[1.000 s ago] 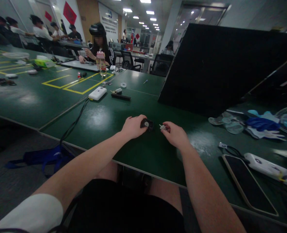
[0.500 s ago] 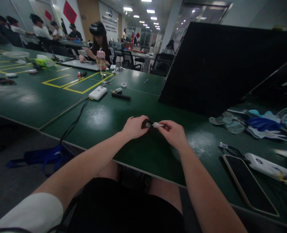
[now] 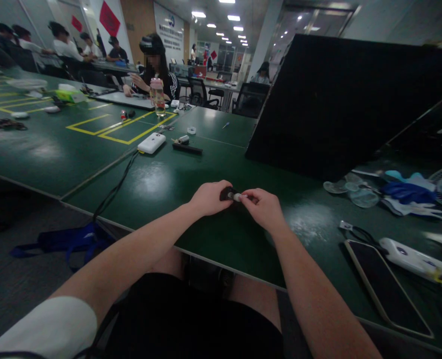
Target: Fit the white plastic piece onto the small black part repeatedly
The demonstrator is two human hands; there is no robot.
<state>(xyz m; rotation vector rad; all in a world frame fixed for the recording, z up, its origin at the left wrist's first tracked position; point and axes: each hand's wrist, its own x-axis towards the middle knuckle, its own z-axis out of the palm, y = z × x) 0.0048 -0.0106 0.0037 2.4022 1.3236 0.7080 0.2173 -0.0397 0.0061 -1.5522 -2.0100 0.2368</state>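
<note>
My left hand (image 3: 209, 197) rests on the green table (image 3: 176, 174) with its fingers closed round a small black round part (image 3: 226, 192). My right hand (image 3: 264, 209) pinches a small white piece (image 3: 238, 197) and holds it against the black part's open side. The two hands touch at the fingertips. How deep the white piece sits in the black part is hidden by my fingers.
A phone (image 3: 387, 286) and a white power strip (image 3: 417, 259) lie at the right, past them blue gloves (image 3: 408, 192) and clear fan blades (image 3: 350, 192). A black board (image 3: 336, 104) leans behind. A white power bank (image 3: 151, 143) with a cable lies at the left. Seated people work far left.
My right hand has moved left from apart and brought the white piece up against the black part in my left hand, which has barely moved.
</note>
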